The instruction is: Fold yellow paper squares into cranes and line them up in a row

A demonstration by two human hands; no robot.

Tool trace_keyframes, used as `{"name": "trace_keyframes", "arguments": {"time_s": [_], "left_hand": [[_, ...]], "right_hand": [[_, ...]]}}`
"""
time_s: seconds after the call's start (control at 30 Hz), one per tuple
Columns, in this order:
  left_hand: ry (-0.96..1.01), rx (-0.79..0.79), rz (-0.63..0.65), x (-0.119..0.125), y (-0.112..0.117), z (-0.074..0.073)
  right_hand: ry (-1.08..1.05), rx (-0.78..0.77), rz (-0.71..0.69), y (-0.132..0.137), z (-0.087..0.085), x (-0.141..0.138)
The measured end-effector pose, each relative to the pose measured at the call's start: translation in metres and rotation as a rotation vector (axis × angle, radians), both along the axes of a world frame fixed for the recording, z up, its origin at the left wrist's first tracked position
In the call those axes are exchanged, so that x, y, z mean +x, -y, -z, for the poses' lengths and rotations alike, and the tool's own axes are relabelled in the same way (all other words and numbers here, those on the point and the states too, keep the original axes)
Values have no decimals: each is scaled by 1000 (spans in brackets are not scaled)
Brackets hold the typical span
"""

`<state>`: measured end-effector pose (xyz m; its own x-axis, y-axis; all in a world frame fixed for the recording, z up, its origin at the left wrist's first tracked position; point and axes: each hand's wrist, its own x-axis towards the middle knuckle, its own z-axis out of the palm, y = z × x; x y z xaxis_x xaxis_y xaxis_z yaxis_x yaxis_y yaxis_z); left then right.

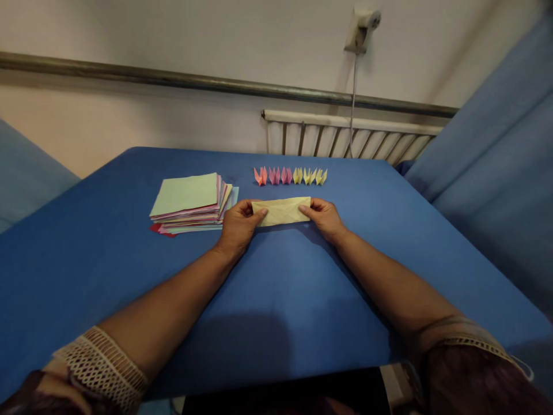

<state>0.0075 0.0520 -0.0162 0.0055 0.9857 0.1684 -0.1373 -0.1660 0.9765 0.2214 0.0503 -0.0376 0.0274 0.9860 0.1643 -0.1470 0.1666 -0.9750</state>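
Note:
A pale yellow sheet of paper (280, 212), folded into a long rectangle with crease lines on it, is stretched between my two hands above the table. My left hand (239, 225) pinches its left end, thumb on the front face. At the other end my right hand (325, 218) grips it the same way, with the fingers behind hidden. Just beyond the paper stands a row of small folded paper cranes: an orange one (260, 176), two pink ones (280, 176) and three yellow ones (310, 176).
To the left of my left hand lies a thick stack of coloured paper (188, 196), pale green on top. A blue cloth covers the table (276, 311). Behind it are a radiator (328, 135), a metal rail (173, 79) and a plugged socket (362, 31). Blue curtains (501, 127) hang at the right.

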Motion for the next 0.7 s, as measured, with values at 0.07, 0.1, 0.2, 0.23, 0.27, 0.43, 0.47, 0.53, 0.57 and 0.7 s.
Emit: {"name": "trace_keyframes", "arguments": {"time_s": [0.07,0.1,0.2,0.23,0.27,0.43,0.47,0.53,0.57,0.7], "left_hand": [[0,3,-2,0,0,-1],[-2,3,-3,1,1,-1],[1,1,-2,1,1,-1],[5,1,-2,1,1,-1],[9,1,-3,1,0,0],[7,-1,-20,1,-2,2],[3,-4,-18,1,-2,2],[-1,-9,-13,0,-1,2],[1,-11,-11,0,-1,2],[13,-22,-13,0,0,1]], "right_hand": [[16,-3,-5,0,1,0],[24,-2,-3,-1,1,0],[38,7,0,-1,2,0],[41,12,1,-1,2,0],[45,18,0,-1,2,0],[61,14,-11,0,0,0],[61,11,-13,1,0,0],[59,7,-17,2,-1,0],[57,6,-19,3,-1,0],[49,8,-24,4,-1,0]]}}
